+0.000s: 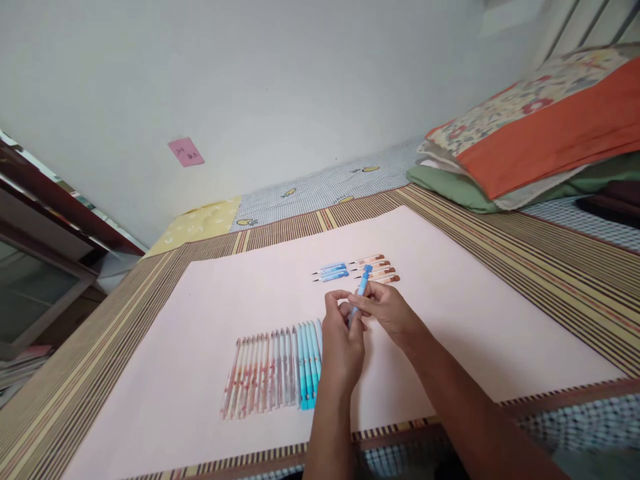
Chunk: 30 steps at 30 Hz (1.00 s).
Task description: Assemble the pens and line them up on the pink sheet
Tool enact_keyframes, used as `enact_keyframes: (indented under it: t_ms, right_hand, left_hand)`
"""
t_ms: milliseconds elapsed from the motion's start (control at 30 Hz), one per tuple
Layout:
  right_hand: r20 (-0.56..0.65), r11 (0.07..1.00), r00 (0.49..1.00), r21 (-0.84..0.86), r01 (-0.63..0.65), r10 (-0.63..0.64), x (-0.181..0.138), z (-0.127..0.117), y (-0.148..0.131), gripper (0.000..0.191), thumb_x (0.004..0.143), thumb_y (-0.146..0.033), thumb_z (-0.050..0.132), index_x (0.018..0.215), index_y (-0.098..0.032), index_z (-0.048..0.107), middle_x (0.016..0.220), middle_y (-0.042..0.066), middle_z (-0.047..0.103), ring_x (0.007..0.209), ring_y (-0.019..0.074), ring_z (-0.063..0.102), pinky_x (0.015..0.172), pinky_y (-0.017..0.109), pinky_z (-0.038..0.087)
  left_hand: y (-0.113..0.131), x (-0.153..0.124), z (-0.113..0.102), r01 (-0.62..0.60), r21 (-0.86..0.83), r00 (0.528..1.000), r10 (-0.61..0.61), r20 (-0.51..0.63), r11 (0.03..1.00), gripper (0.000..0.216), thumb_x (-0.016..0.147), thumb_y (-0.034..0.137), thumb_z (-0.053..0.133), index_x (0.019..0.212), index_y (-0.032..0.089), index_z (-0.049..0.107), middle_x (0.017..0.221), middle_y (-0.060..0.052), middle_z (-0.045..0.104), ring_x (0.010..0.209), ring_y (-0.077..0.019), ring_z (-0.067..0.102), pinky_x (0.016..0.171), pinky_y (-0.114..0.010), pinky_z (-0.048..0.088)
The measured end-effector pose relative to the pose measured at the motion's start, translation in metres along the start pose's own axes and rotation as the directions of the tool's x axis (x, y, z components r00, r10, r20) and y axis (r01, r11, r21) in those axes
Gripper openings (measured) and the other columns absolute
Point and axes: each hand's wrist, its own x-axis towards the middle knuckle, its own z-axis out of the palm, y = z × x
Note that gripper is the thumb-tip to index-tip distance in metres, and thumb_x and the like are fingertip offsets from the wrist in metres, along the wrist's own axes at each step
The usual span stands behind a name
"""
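Above the pale pink sheet (200, 333), a blue pen (363, 281) sits between the two hands, the left hand (343, 343) with fingers curled around its lower part and the right hand (390, 310) pinching it higher up. Its long axis slants, the rounded blue end pointing up toward the sheet's far edge, the other end hidden among fingers. Slim, glossy turquoise pens (307, 367) lie side by side toward the sheet's near edge, and brown-ended pens (380, 265) toward its far edge, with a striped mat (135, 307) under the sheet.
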Motion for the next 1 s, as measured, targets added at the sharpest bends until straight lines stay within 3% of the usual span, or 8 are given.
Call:
enact_keyframes:
  t_ms: [167,267,433,533,633,767,867,1000]
  right_hand:
    - [0.216,0.995,0.975,0.077,-0.061,0.043,-0.006,-0.004,-0.009,0.036,0.084,-0.052,0.067,0.096,-0.018,0.064,0.058,-0.007,0.046,0.05,0.0145,0.055,0.054,0.032,0.047]
    - [0.295,0.994,0.955,0.093,-0.054,0.024,-0.007,-0.007,-0.013,0.036,0.085,-0.046,0.069,0.106,-0.016,0.064,0.058,-0.008,0.044,0.053,0.0171,0.06,0.059,0.036,0.051]
    - [0.248,0.996,0.968,0.077,-0.054,0.033,-0.007,-0.006,-0.011,0.029,0.08,-0.043,0.075,0.086,-0.017,0.064,0.056,-0.007,0.046,0.05,0.0158,0.058,0.054,0.033,0.048]
    - [0.158,0.999,0.987,0.028,-0.027,0.022,-0.006,-0.001,-0.007,0.034,0.077,-0.044,0.077,0.068,-0.019,0.057,0.057,-0.004,0.054,0.049,0.0143,0.056,0.05,0.03,0.044]
    - [0.046,0.999,0.999,0.015,-0.029,0.028,-0.004,0.003,-0.003,0.04,0.072,-0.045,0.08,0.061,-0.02,0.051,0.056,-0.003,0.057,0.049,0.014,0.054,0.047,0.028,0.04]
    - [-0.062,1.0,0.998,0.02,-0.014,0.015,0.0,0.001,0.0,0.042,0.069,-0.046,0.082,0.06,-0.021,0.049,0.054,-0.004,0.051,0.051,0.0122,0.047,0.049,0.027,0.036]
    - [-0.117,0.999,0.992,-0.037,0.038,-0.042,0.002,-0.008,-0.003,0.042,0.068,-0.049,0.081,0.06,-0.021,0.051,0.054,-0.006,0.044,0.053,0.0105,0.039,0.052,0.026,0.034]
    - [-0.035,0.998,0.999,-0.061,0.033,-0.035,0.001,-0.015,-0.008,0.038,0.073,-0.051,0.077,0.066,-0.021,0.056,0.057,-0.004,0.047,0.056,0.0126,0.042,0.055,0.028,0.036]
  left_hand:
    - [0.002,0.003,-0.002,0.071,-0.187,0.997,-0.066,0.033,0.98,0.03,0.087,0.031,0.063,0.107,0.022,0.042,0.077,-0.001,0.069,0.058,-0.0106,0.054,0.062,-0.025,0.04]
    - [0.002,0.005,-0.005,0.089,-0.241,0.995,-0.077,0.062,0.966,0.036,0.084,0.034,0.067,0.106,0.021,0.042,0.076,-0.002,0.07,0.054,-0.0098,0.052,0.058,-0.024,0.038]
    - [0.001,0.004,-0.005,0.086,-0.219,0.996,-0.081,0.034,0.972,0.051,0.082,0.037,0.07,0.121,0.021,0.041,0.072,0.0,0.067,0.053,-0.011,0.053,0.058,-0.025,0.04]
    - [0.002,0.001,-0.002,0.045,-0.087,0.999,-0.047,-0.013,0.995,0.061,0.087,0.033,0.065,0.14,0.022,0.036,0.069,0.002,0.062,0.056,-0.0113,0.053,0.06,-0.025,0.042]
    - [0.002,0.001,0.002,0.021,0.02,0.997,-0.019,-0.075,1.0,0.061,0.089,0.029,0.062,0.144,0.023,0.037,0.066,0.004,0.059,0.058,-0.011,0.054,0.061,-0.023,0.042]
    - [-0.002,0.004,-0.001,0.106,-0.125,0.989,-0.118,-0.091,0.986,0.053,0.082,0.04,0.071,0.125,0.016,0.053,0.068,0.002,0.062,0.057,-0.0122,0.057,0.063,-0.026,0.045]
    - [-0.005,0.005,-0.007,0.27,-0.241,0.962,-0.255,0.095,0.932,0.048,0.081,0.057,0.065,0.094,0.011,0.065,0.06,-0.002,0.061,0.049,-0.0115,0.053,0.056,-0.026,0.042]
    - [-0.007,0.006,-0.01,0.363,-0.318,0.925,-0.298,0.236,0.876,0.046,0.075,0.056,0.071,0.082,0.01,0.069,0.053,-0.001,0.057,0.045,-0.0085,0.045,0.051,-0.023,0.033]
